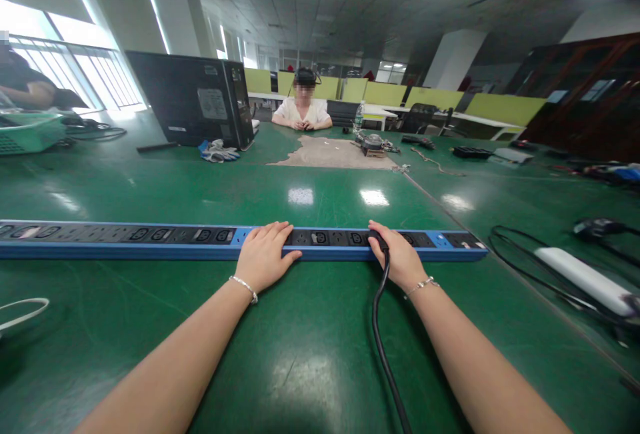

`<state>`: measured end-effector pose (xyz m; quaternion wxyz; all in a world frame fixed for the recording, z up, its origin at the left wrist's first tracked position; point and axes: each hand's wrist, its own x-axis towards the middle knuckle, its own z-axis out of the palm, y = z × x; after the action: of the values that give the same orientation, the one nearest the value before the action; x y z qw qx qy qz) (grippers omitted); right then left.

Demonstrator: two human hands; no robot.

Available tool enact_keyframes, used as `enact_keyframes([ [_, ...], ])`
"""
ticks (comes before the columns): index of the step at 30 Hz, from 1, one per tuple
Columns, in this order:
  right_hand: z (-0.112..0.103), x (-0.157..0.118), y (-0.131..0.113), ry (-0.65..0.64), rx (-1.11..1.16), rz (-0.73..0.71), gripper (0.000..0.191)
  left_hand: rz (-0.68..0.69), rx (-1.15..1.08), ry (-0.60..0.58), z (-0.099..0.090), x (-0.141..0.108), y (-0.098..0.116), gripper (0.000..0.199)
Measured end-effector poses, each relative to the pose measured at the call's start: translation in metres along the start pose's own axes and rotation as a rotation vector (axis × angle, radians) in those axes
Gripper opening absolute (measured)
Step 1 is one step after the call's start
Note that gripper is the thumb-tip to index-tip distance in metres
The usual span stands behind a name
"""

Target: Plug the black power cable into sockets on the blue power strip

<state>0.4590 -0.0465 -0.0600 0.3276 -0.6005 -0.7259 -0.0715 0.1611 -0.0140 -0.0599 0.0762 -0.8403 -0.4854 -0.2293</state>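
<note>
A long blue power strip (165, 251) with black socket panels lies crosswise on the green table. My left hand (264, 255) grips it near the middle, fingers over the top toward the far edge and thumb along the near side. Farther right, my right hand (397, 254) is closed around the black plug (379, 242) of a power cord, at a socket of the strip. How deep the plug sits cannot be seen. From there the black cord (383, 341) hangs down toward the near table edge.
Right of the strip lie a white power strip (585, 279) and black cables. At the back stand a black computer case (200, 101), gloves (219, 151), a bottle (359, 117) and a seated person (303, 111). A green basket (30, 134) and another person (25, 81) are at left.
</note>
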Motion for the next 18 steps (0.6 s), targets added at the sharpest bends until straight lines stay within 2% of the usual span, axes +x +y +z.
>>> enact_keyframes([
  [10,0.005,-0.003,-0.009,0.052,-0.041,0.056,0.033,0.007,0.013,0.002,-0.001,0.0,0.0,0.051],
  [18,0.018,-0.007,-0.014,0.174,-0.087,0.233,0.035,0.013,0.04,0.002,-0.001,0.0,0.0,0.052],
])
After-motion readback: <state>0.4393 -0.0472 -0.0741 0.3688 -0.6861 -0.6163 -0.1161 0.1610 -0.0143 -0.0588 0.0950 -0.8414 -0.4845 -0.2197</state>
